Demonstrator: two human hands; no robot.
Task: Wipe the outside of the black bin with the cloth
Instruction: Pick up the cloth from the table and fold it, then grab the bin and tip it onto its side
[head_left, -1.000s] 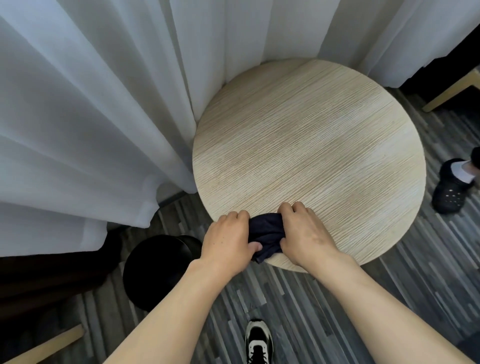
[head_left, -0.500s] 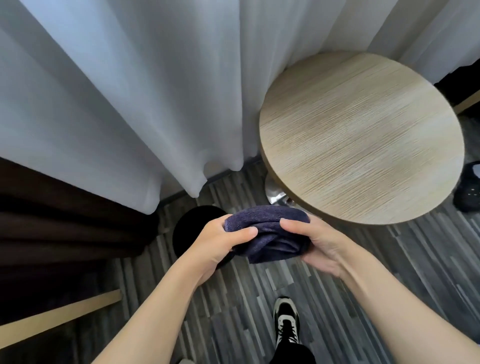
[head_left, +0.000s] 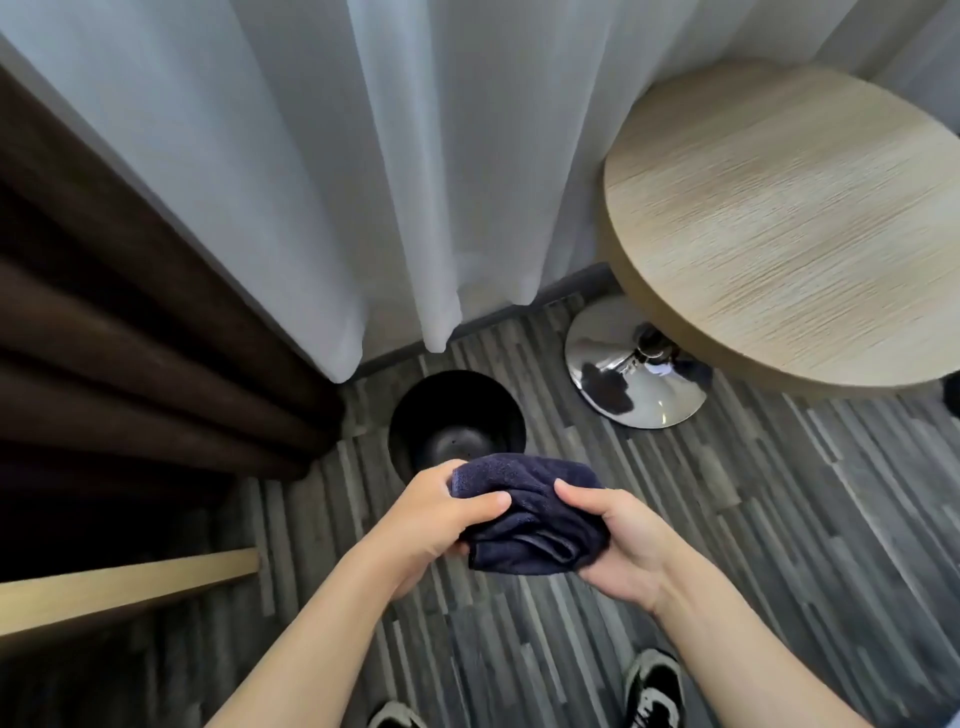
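Both hands hold a bunched dark navy cloth (head_left: 530, 512), soft terry-like pile, folded into thick layers with a stitched hem showing at its lower edge. Left hand (head_left: 421, 525) closed on the cloth's left side, thumb pressed flat across the top; right hand (head_left: 618, 540) cups it from the right and below, thumb on top, fingers curled under. Cloth is in the air, not touching the black bin (head_left: 454, 415), which stands on the floor (head_left: 753, 519) just beyond the hands: round, open-topped, smooth glossy inside; the near rim is hidden behind the cloth. Floor is grey streaked plank pattern. Sheer white curtain (head_left: 415, 156) hangs in soft folds behind the bin, dark brown heavy drape (head_left: 130, 338) to its left. Round light-wood-grain table (head_left: 779, 208) at right on a polished chrome dome base (head_left: 634, 374) near the bin. Black-and-white sneakers (head_left: 654, 691) at the bottom edge.
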